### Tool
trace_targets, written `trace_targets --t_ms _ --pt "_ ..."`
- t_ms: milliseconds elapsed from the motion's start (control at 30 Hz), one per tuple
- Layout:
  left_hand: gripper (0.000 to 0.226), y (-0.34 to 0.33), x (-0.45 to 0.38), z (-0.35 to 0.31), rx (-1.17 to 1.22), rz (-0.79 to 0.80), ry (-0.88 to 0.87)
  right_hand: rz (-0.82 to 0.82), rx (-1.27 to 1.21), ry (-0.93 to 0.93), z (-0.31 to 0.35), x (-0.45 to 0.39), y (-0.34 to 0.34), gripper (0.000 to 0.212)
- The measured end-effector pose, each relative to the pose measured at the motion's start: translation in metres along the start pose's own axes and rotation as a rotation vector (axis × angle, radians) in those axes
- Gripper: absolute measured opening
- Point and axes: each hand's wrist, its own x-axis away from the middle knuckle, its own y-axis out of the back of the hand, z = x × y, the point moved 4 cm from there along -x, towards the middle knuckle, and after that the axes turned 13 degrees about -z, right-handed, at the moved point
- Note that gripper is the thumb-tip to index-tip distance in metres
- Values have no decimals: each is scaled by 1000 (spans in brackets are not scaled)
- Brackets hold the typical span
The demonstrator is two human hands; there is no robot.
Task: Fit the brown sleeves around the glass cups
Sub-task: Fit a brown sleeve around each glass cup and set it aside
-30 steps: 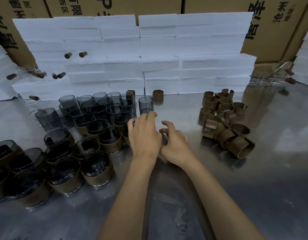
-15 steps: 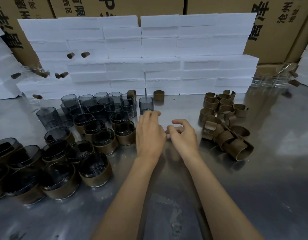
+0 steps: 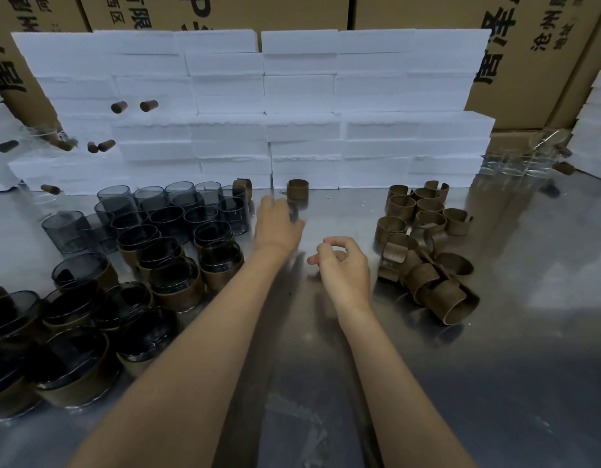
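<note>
Reaching forward with the left hand, blurred, fingers closing round a bare glass cup just right of the cup cluster; how firmly, cannot tell. Hovering just right of that, nearer the camera, the right hand, fingers loosely curled, holding nothing. Lying well right of the cluster, the heap of brown sleeves. Standing behind the held cup, one lone sleeve against the white foam blocks. Sitting in front of the cluster, on the metal table, the sleeved cups.
</note>
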Motion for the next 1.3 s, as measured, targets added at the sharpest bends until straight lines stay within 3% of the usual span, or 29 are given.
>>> trace_targets --t_ms 167,300,367,567,633,700,833,1033,1167,1300 --pt "32 7 33 -5 532 -48 172 -61 -74 -26 5 -2 9 2" --pt "67 29 62 -3 1118 18 576 -21 -162 -113 11 0 14 41" --pt "75 36 74 -1 1238 82 650 43 -205 -141 17 4 17 55" --pt "75 38 107 -6 1291 177 653 356 -201 -168 25 17 3 82" --pt "80 37 108 -7 1278 171 621 454 -247 -170 25 19 -1 77" --pt "69 38 106 -5 1117 147 550 493 -252 -162 24 22 -2 69" --pt "44 38 99 2 895 52 423 398 -105 -98 19 22 -6 82" --pt "42 34 93 6 951 -7 477 164 -125 -92 16 16 1 66" --pt "28 28 89 14 1072 48 566 32 -129 23 8 12 2 45" --pt "22 25 85 18 1107 36 574 -23 -169 63 9 10 4 32"
